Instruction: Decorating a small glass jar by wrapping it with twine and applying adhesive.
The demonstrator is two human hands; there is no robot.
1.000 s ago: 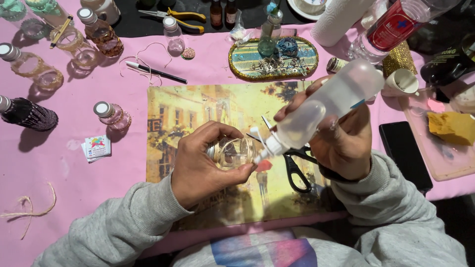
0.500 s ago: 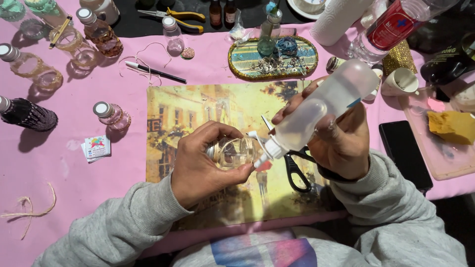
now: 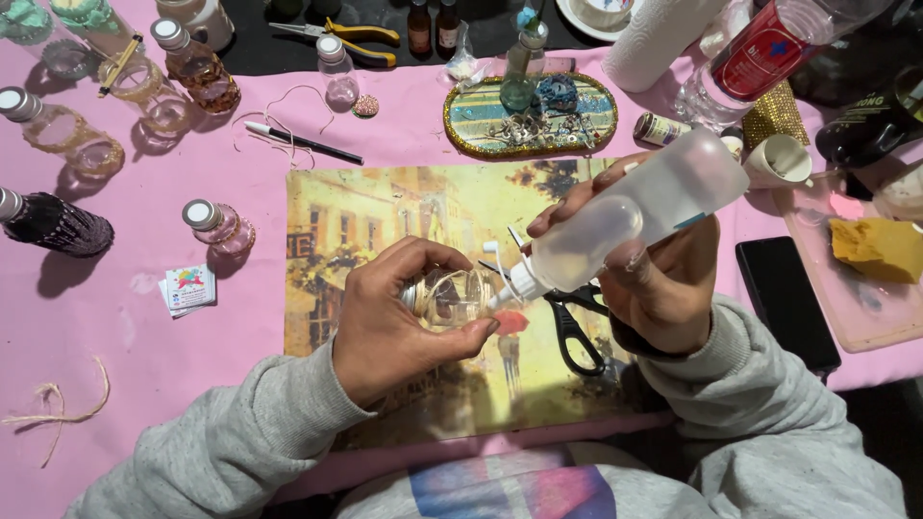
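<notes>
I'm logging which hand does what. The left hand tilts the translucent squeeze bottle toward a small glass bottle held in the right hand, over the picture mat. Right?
The hands are swapped. In the head view the right hand tilts the translucent squeeze bottle, and the left hand holds the small glass bottle, over the picture mat.

Left of your hands stand seven small bottles (image 3: 217, 227); beyond them lie one pen (image 3: 303, 142), one pair of pliers (image 3: 341, 37), and one oval tray (image 3: 460, 113); beneath, one pair of scissors (image 3: 574, 332).
</notes>
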